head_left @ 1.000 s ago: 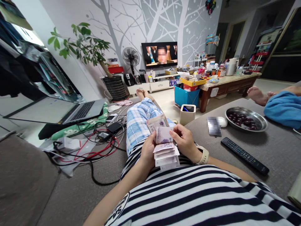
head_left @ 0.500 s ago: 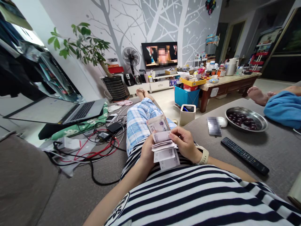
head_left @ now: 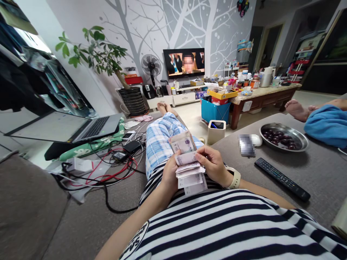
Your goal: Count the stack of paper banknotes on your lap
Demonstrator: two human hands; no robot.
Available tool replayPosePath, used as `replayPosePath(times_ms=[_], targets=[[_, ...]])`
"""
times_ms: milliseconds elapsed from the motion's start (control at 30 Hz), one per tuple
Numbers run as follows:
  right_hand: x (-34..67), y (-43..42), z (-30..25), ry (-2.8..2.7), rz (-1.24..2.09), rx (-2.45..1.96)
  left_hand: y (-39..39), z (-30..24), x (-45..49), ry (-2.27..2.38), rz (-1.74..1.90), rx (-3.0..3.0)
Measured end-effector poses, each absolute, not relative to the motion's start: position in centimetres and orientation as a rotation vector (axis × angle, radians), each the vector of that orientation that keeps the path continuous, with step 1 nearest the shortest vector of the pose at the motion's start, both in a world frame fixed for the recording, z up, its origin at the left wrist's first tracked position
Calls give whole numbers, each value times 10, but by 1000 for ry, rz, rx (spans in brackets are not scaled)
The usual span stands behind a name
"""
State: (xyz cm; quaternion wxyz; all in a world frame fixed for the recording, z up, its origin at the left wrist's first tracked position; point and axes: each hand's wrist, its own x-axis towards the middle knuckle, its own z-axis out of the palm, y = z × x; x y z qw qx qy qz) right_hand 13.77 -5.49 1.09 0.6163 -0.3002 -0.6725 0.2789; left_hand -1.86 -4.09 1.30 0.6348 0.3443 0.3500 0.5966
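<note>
I lie back on a grey sofa (head_left: 81, 231) in a striped shirt and plaid trousers. My left hand (head_left: 170, 174) is closed round a thick wad of banknotes (head_left: 187, 162), holding it at its middle over my lap. My right hand (head_left: 214, 164) pinches the edge of one note near the top of the wad, thumb and forefinger together. Several notes are folded down towards me, fanned below my fingers; the rest stand up behind them.
A remote control (head_left: 282, 179) and a steel bowl of dark fruit (head_left: 283, 136) lie on the sofa at my right. Another person's foot (head_left: 298, 108) and blue cloth sit beyond. At my left are a laptop (head_left: 81, 126) and tangled cables (head_left: 114, 169). A coffee table (head_left: 260, 95) stands ahead.
My right hand has flipped notes down from the upright part of the wad onto the folded pile and now pinches another one. The left hand has stayed in place.
</note>
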Motion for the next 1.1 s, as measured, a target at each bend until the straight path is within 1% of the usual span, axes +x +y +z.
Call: replayPosePath(times_ms=[100,400,600,767,1100], targets=[[138,-55,11,-1550,638,-665,-45,21,-18,849,1395,877],[138,-57,13,-1532,697,-582,-47,30,-9,884,1414,692],[137,-51,8,-1445,663,-722,-50,34,-10,943,1429,712],[136,-44,5,-1354,737,-741,-51,31,-12,882,1343,716],[137,-44,5,-1401,684,-838,-48,26,-10,905,1367,708]])
